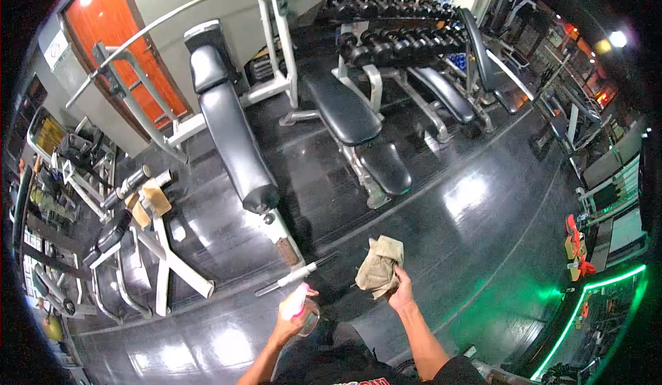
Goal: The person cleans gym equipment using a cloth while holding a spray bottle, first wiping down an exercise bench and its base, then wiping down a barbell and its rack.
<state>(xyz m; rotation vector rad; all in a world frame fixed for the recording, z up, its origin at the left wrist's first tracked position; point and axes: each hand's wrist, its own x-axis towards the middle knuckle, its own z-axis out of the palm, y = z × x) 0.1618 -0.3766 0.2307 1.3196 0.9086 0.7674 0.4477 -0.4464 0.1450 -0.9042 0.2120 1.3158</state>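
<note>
My left hand (287, 323) is wrapped round a spray bottle (309, 319) with a clear body and a white and pink trigger head. In my right hand (401, 290) is a folded beige cloth (380, 266), gripped at its lower right edge. Both hands are held out in front of my body, apart from each other. Just beyond the bottle lies the white foot bar (298, 276) of a padded black bench (238, 143). Neither the bottle nor the cloth touches the bench.
A barbell (183, 16) rests across the rack above the bench. An adjustable bench (345, 109) stands right of it, before a dumbbell rack (396, 21). White-framed machines (162, 261) stand at left. Green light strips (614, 277) edge the right side. Dark shiny flooring (476, 247) runs between.
</note>
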